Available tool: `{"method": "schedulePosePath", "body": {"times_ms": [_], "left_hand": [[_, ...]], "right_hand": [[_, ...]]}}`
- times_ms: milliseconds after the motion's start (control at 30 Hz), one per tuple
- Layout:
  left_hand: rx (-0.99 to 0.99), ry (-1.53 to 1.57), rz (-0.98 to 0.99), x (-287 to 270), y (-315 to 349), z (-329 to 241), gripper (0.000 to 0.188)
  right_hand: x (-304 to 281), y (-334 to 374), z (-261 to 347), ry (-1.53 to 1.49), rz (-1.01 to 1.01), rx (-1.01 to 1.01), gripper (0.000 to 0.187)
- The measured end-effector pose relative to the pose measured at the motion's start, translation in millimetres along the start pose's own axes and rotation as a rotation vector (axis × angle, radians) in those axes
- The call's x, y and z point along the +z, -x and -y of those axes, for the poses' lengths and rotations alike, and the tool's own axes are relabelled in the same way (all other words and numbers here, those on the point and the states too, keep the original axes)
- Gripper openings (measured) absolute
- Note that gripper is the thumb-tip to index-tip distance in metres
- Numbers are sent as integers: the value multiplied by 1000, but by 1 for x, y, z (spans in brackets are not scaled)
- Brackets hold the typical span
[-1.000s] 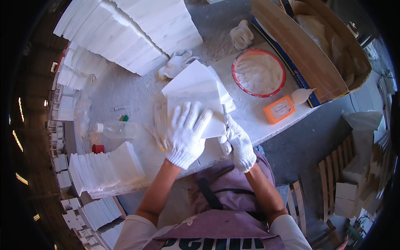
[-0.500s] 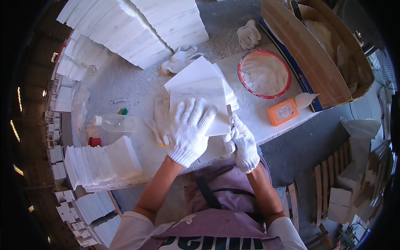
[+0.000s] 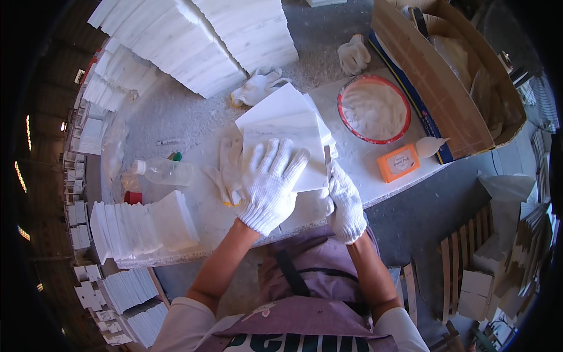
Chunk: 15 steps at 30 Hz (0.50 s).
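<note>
A white marble-like tile (image 3: 281, 138) with faint grey veining lies on top of a fanned stack of white tiles (image 3: 288, 97) at the middle of the table. My left hand (image 3: 272, 182), in a white knitted glove, rests flat on it with fingers spread. Beside the tile's right edge, my right hand (image 3: 346, 202), gloved the same way, is closed around a thin, flat, narrow metal tool (image 3: 328, 157). The tool's blade runs along that edge; its lower part is hidden in the glove. A spare glove (image 3: 226, 173) lies left of the tile.
Tall tile stacks (image 3: 176, 44) stand at the back left, a shorter tile row (image 3: 143, 226) at front left. Around are a clear bottle (image 3: 167, 172), a red-rimmed tub of white powder (image 3: 375, 108), an orange box (image 3: 399, 164), a squeeze bulb (image 3: 431, 145) and a cardboard box (image 3: 434, 76).
The whole view has shifted slightly. Along the tile's right edge, the tool in my right hand has moved a little and shows more upright. My left hand stays flat on the tile.
</note>
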<state>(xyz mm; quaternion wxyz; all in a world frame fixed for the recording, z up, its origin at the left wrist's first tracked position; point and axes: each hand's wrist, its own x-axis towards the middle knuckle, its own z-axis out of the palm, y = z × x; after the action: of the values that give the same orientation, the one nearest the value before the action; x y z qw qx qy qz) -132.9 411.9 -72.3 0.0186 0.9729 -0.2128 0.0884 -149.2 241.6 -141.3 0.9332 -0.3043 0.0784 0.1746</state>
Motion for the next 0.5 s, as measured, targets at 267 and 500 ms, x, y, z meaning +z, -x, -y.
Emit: {"method": "schedulePosePath", "body": {"times_ms": [267, 500], "left_hand": [[10, 8, 20, 3, 3, 4, 65], [-17, 13, 27, 0, -1, -2, 67]], "right_hand": [[5, 8, -7, 55, -88, -9, 57], [-1, -6, -12, -74, -57, 13, 51]]}}
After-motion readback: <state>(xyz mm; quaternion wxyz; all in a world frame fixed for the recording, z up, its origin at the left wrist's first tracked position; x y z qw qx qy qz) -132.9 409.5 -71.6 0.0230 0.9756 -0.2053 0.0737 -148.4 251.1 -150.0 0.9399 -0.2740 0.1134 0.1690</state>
